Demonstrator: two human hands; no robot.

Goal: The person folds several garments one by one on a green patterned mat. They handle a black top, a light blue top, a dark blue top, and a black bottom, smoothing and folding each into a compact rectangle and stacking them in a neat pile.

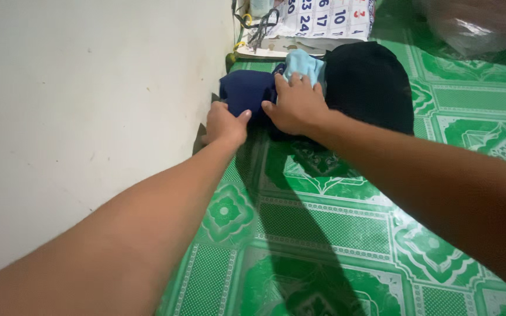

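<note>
Left arm: stretched long from the lower left, forearm running beside the white wall toward the mat's far left edge.
Left hand: knuckles up, fingers curled under, thumb poking out against the navy cloth. Whether the curled fingers grip any fabric, I cannot tell; they are tucked out of sight.
Right arm: comes in from the right edge, crossing the green mat on a slant, wrist bent down.
Right hand: flat, palm down, fingers spread apart and pressing on the pile, fingertips reaching the light blue cloth. Nothing clamped, just weight on top.
Navy cloth: folded bundle at the mat's far left edge, right by the wall, touching both hands.
Light blue cloth: just behind the right hand's fingers, wedged between the navy cloth and the black cloth.
Black cloth: rounded dark heap just right of the right hand, at the mat's far edge; its folds are too dark to read.
Hidden: the right palm covers where navy meets black, so the join cannot be made out.
Cut off: a calendar and scissors lie past the pile, clipped by the top edge; a clear plastic bag sits blurred in the top right corner.
Shadow: both arms throw dark bands across the mat.
</note>
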